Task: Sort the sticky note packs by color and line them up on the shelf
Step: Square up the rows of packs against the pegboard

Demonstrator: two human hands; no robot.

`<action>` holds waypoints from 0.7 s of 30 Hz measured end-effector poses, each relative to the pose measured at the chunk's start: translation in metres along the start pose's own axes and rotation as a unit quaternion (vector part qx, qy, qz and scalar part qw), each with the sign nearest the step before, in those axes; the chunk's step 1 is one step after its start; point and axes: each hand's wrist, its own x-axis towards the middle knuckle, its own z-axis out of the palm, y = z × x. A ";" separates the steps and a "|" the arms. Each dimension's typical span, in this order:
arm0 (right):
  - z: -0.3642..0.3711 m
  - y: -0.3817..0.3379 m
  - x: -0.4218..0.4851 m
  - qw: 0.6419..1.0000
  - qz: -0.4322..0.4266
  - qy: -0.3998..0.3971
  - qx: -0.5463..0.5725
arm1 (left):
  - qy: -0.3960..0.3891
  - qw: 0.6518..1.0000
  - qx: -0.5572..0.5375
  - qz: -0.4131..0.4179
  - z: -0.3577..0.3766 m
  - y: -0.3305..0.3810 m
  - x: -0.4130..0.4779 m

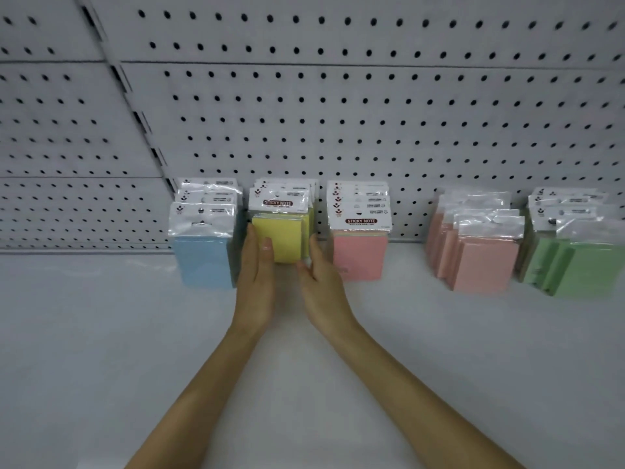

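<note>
With fingers straight, the left hand (255, 275) and right hand (321, 282) flank the yellow packs (280, 240), labelled "STICKY NOTE", standing on the shelf (101, 333) between blue packs (203, 258) and pink packs (360, 255).

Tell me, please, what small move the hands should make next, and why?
Probably press both palms inward to square the yellow packs. The left hand and right hand flank that stack with straight fingers, and its rear packs stick out to the right of the front one, so the stack does not look lined up yet.
</note>
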 end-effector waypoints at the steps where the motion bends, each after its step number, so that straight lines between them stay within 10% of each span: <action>1: 0.007 0.002 0.005 1.000 0.010 0.007 0.001 | -0.005 1.000 0.000 -0.001 0.000 0.000 0.000; 21: 0.026 0.011 0.044 0.989 0.094 0.111 -0.009 | -0.077 0.995 -0.041 -0.052 -0.012 0.002 0.007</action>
